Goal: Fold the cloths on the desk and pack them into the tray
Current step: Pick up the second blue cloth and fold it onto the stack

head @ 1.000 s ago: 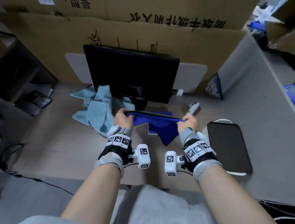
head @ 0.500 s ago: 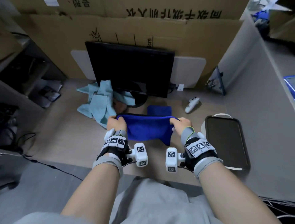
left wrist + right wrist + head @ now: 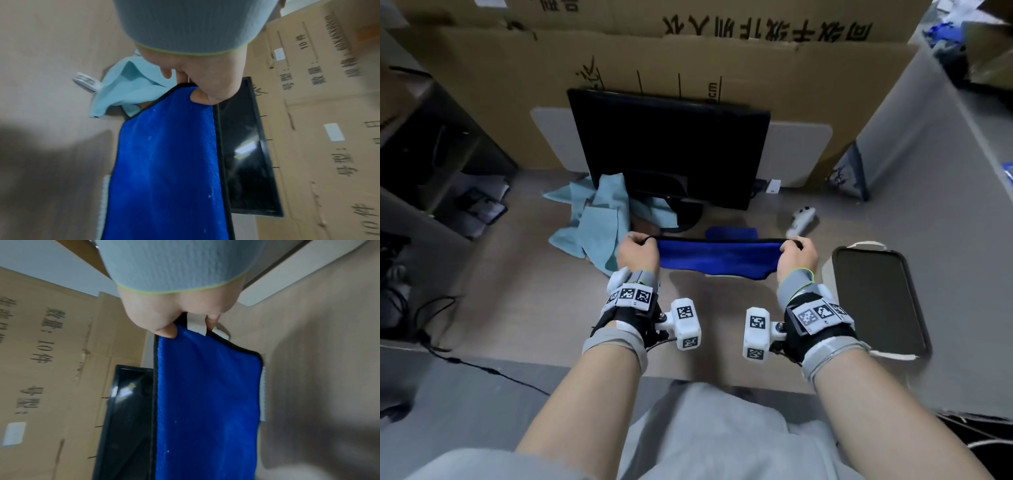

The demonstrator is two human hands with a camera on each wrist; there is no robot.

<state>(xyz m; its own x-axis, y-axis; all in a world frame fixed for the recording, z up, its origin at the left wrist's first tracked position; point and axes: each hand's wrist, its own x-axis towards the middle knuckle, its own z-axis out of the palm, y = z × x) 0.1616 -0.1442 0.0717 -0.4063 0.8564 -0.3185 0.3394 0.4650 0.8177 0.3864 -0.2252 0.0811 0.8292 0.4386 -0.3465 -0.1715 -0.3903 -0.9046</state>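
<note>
A royal-blue cloth [image 3: 717, 257] with black trim hangs stretched taut above the desk between my two hands. My left hand [image 3: 637, 249] pinches its left top corner and my right hand [image 3: 796, 255] pinches the right top corner. The left wrist view shows the blue cloth [image 3: 166, 162] running from my left hand [image 3: 202, 88]; the right wrist view shows the same cloth [image 3: 207, 395], with a white label, in my right hand [image 3: 179, 324]. A folded blue cloth [image 3: 731, 233] lies on the desk behind it. Pale blue cloths [image 3: 599, 226] lie crumpled at the left. The dark tray [image 3: 876, 298] sits at the right.
A black monitor [image 3: 671, 150] stands at the back, its base beside the pale cloths. A white controller [image 3: 803, 221] lies near the tray's far end. Cardboard boxes [image 3: 688, 58] wall off the back. A grey partition [image 3: 945, 178] runs along the right. Cables trail off the desk's front left.
The hands have moved apart and pulled the blue cloth from a sagging drape into a taut, narrower band. The folded blue cloth behind it has come into view.
</note>
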